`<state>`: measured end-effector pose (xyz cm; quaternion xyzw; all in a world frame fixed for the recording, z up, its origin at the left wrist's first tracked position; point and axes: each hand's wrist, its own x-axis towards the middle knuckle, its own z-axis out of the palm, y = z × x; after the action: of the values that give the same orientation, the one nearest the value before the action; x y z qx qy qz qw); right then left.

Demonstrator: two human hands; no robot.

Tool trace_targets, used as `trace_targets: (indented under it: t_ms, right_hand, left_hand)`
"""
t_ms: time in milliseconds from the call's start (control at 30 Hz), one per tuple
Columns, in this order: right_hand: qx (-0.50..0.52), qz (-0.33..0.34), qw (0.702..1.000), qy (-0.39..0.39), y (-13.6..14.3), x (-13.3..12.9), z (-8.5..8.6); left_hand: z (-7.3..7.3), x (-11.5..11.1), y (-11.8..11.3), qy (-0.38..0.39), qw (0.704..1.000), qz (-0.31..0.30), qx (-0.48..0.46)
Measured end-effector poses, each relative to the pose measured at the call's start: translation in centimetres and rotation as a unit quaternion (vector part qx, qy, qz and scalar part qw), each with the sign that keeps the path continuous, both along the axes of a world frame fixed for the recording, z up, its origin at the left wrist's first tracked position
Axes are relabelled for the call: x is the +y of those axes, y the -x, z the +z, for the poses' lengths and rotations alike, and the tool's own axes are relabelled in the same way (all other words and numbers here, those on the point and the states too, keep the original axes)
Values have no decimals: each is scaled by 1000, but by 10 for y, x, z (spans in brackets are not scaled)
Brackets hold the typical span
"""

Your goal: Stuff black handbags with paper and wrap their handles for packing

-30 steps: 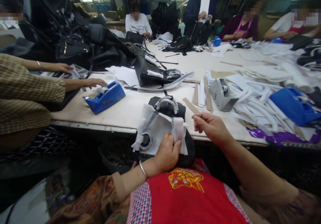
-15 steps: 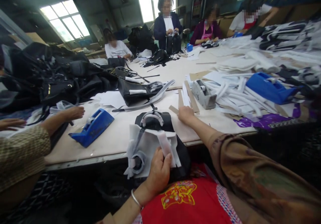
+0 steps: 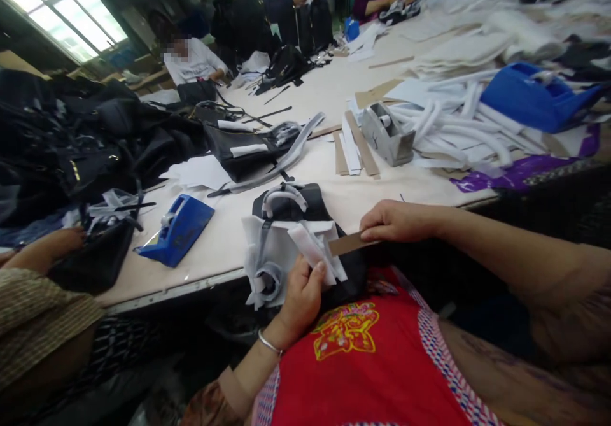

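Right grip is pinched on a brown card strip. Just left of it, a white strip is held by the left grip. Beyond that grip, the black bag is rested at the bench edge. Its handle is already wrapped in white; the card strip seems not yet fixed.

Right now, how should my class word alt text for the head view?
A person's left hand holds a white strip over a black bag; the right hand holds a brown strip near it. A grey tape dispenser sits on the table beyond.
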<state>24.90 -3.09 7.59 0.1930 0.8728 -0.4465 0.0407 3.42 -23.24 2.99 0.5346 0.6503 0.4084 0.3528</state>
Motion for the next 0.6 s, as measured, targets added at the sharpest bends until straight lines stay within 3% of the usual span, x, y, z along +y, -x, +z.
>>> trace_targets:
  t_ms: [167, 267, 467, 600]
  right_hand:
    - [-49, -30, 993, -99, 11, -27, -4]
    - [-42, -41, 993, -105, 19, -30, -8]
    - [34, 0, 997, -75, 13, -32, -12]
    - [37, 2, 990, -138, 13, -35, -16]
  left_hand:
    - [-4, -1, 0, 6, 1000, 6, -12]
    - [-3, -3, 1, 11, 1000, 11, -11]
    - [-1, -5, 0, 14, 1000, 18, -18]
    - [-2, -5, 0, 16, 1000, 14, -20]
